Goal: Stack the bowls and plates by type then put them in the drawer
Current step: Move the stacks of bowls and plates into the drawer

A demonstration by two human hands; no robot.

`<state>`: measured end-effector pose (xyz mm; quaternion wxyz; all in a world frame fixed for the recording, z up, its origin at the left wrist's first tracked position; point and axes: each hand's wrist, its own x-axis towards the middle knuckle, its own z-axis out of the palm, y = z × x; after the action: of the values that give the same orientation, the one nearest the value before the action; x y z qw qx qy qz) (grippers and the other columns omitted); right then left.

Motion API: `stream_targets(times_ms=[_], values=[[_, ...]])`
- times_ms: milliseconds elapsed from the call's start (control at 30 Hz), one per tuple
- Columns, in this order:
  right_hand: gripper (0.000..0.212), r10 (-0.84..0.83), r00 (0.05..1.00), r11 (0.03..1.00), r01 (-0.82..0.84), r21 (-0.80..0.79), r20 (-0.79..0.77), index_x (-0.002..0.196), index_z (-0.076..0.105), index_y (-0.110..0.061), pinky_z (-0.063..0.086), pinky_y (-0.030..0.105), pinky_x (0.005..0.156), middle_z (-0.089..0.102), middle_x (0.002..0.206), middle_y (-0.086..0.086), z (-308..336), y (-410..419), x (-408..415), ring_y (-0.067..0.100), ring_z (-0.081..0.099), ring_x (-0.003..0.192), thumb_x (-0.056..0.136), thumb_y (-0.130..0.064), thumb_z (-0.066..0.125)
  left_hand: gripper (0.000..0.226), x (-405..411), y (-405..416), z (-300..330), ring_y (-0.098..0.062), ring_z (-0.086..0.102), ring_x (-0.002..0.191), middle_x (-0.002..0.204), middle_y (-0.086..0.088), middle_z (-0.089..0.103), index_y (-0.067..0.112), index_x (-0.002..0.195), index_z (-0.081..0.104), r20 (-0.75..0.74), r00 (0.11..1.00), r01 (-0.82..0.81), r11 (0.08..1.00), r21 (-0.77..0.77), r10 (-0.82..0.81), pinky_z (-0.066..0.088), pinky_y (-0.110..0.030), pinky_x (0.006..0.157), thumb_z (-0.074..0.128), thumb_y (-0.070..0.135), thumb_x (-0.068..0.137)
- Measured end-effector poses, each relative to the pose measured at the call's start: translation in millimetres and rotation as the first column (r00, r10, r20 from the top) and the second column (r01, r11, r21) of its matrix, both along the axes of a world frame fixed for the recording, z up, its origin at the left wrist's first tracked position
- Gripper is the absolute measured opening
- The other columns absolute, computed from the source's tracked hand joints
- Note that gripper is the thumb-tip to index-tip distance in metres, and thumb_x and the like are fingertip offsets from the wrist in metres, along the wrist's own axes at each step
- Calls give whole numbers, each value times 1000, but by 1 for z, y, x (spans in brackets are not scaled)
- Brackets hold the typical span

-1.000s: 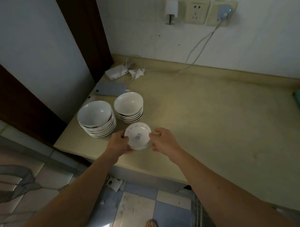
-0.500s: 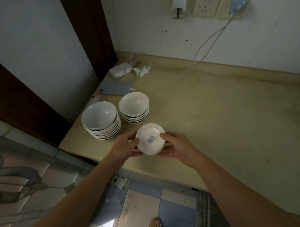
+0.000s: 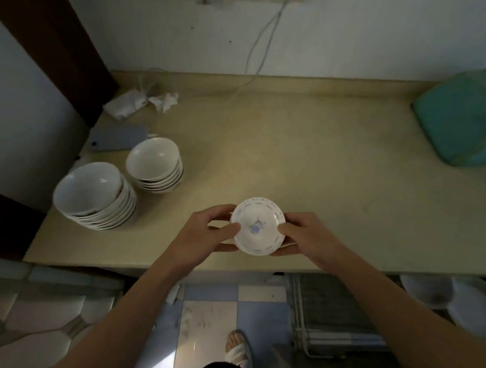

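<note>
Where the two hands meet over the near edge of the counter (image 3: 303, 143), much of what they hold is covered: only the top small plate (image 3: 257, 226) shows fully, and thin white rims peeking out beneath it on both sides suggest more plates below, though how many cannot be told. The left hand (image 3: 208, 237) curls round the plate's left rim, thumb lying over the top edge and the other fingers (image 3: 223, 212) wrapped behind and under; the right hand (image 3: 307, 234) grips the opposite rim the same way, thumb on top, fingers tucked beneath and mostly out of sight. Between the two thumbs the plate faces up and tips slightly toward the camera, its blue mark and dashed border showing (being round, it has no long axis to speak of). Beyond the left fingers and well apart from them stand two stacks of white bowls, mouths upward: a larger bowl stack (image 3: 95, 196) near the counter's left edge and a smaller bowl stack (image 3: 154, 165) just behind and right of it. Farther back lie a grey phone (image 3: 117, 138) and crumpled white paper (image 3: 142, 102), both blurred. Far off past the right fingers a teal object (image 3: 460, 118) is cut off by the frame, and below the counter white dishes (image 3: 455, 300) show dimly in shadow.
</note>
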<state>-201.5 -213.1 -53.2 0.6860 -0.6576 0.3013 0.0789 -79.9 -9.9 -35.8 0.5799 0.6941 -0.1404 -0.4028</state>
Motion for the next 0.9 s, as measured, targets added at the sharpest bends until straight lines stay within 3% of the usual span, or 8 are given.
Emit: stream_targets(times_ms=[100, 233, 367, 533, 633, 767, 900], values=[[27, -65, 998, 997, 64, -43, -8, 104, 74, -15, 63, 32, 67, 80, 92, 6, 4, -17, -43, 23, 78, 85, 97, -1, 52, 34, -23, -25, -2, -21, 73, 102, 122, 1, 70, 22, 124, 70, -44, 995, 88, 996, -11, -88, 63, -39, 80, 73, 13, 91], [24, -123, 992, 967, 112, -227, -34, 101, 74, -18, 57, 16, 60, 79, 84, -5, 7, -38, -109, 6, 76, 78, 95, -3, 57, 35, -63, -64, -7, -19, 74, 98, 122, 0, 69, 21, 124, 69, -62, 971, 233, 972, 24, -231, 63, -36, 79, 73, 11, 91], [22, -210, 971, 967, 189, -169, -115, 105, 73, -23, 62, 26, 68, 79, 91, -1, 2, -55, -186, 17, 77, 86, 96, -8, 60, 39, -116, -98, -14, -20, 75, 95, 116, -6, 70, 15, 126, 66, -126, 919, 385, 920, 70, -374, 63, -36, 79, 76, 10, 88], [19, -142, 960, 990, 131, -61, -241, 107, 73, -4, 63, 33, 74, 78, 94, 12, -8, -77, -265, 26, 77, 89, 96, -9, 59, 31, -186, -128, -31, -19, 76, 92, 107, -6, 75, 12, 115, 67, -292, 825, 550, 807, 215, -484, 63, -39, 83, 74, 6, 86], [19, -115, 949, 993, 114, -17, -293, 102, 73, 2, 64, 34, 72, 77, 92, 17, -20, -96, -293, 29, 77, 86, 96, -9, 59, 24, -219, -147, -44, -22, 77, 91, 105, -11, 76, 8, 112, 69, -425, 804, 551, 791, 268, -416, 63, -38, 84, 70, 0, 88], [17, -104, 947, 994, 91, -54, -305, 97, 73, 2, 65, 40, 72, 77, 87, 17, -42, -132, -310, 28, 78, 82, 95, -10, 60, 26, -249, -179, -61, -27, 75, 93, 109, -18, 73, 1, 116, 66, -516, 819, 439, 853, 283, -250, 64, -34, 74, 61, -8, 92], [19, -10, 945, 994, -26, -105, -326, 101, 71, 2, 65, 40, 71, 76, 90, 18, -74, -169, -311, 24, 78, 78, 93, -13, 62, 33, -270, -205, -87, -34, 72, 102, 117, -21, 70, 1, 121, 63, -577, 807, 338, 899, 278, -124, 64, -41, 79, 56, -13, 92]])
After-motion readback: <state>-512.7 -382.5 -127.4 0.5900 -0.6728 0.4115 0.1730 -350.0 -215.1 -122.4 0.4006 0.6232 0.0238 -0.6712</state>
